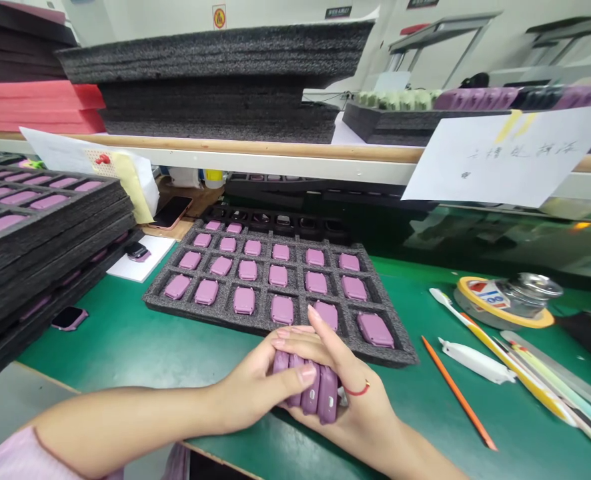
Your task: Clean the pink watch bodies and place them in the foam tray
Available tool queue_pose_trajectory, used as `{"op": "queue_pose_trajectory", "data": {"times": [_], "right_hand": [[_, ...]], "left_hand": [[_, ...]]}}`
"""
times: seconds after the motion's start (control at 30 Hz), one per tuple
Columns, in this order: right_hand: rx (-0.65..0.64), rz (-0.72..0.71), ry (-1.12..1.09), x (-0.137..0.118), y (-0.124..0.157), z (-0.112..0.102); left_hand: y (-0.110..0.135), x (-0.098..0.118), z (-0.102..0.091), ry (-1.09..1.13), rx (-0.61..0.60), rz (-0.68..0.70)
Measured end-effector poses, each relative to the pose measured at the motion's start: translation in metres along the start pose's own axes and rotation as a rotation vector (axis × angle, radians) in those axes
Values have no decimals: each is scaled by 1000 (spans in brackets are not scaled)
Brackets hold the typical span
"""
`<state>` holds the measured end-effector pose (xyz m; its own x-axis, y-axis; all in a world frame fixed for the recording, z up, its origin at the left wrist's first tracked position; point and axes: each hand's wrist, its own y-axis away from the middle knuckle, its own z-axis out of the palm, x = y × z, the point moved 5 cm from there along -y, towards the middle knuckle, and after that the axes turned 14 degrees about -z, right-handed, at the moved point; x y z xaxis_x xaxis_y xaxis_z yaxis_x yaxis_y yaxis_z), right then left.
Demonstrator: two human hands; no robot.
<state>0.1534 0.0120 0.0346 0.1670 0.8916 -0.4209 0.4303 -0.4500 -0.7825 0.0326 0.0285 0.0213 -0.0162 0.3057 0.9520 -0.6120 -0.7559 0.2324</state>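
A row of several purple watch cases (328, 395) stands on edge, pressed side by side, between my two hands near the table's front edge. My right hand (360, 393) cups them from below and from the right, thumb pointing up. From the left, my left hand (255, 383) closes over them, its thumb across their near side and its fingers over the top. Just beyond my hands lies a black foam tray (393, 333) with purple watch cases (278, 275) seated singly in its compartments. My fingers partly cover the tray's front row.
Foam trays (100, 220) are stacked at the left, beside a loose watch (69, 318) and a white pad (148, 257). An orange stick (458, 393), toothbrush (505, 360), white tool (478, 361) and tape roll (475, 313) lie right. A shelf (275, 157) crosses behind.
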Motion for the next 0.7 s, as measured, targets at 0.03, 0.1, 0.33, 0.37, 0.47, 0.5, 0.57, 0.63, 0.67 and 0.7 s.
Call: {"op": "queue_pose_trajectory", "data": {"times": [0.03,0.1,0.33,0.37,0.47,0.5,0.57,0.63,0.67,0.7], "right_hand": [[-2,2,-3,0,0,0],[-9,3,-8,1,0,0],[-12,51,-91,3,1,-2],[-3,59,-105,4,1,-2],[13,66,-123,5,1,-2],[10,62,-117,5,1,-2],[-2,50,-95,4,2,-1],[-26,51,-65,3,4,0],[-34,57,-50,3,4,2],[-41,62,-35,2,4,3]], "left_hand": [[0,0,-1,3,10,-9],[-1,0,-2,-17,29,-15],[1,4,1,18,-43,-56],[1,4,1,23,-43,-53],[0,4,1,14,-37,-23],[0,3,2,9,-35,-15],[-2,3,2,29,-32,-5],[-3,2,3,83,-30,-12],[-4,2,3,108,-32,-19],[-4,2,3,122,-35,-25]]}}
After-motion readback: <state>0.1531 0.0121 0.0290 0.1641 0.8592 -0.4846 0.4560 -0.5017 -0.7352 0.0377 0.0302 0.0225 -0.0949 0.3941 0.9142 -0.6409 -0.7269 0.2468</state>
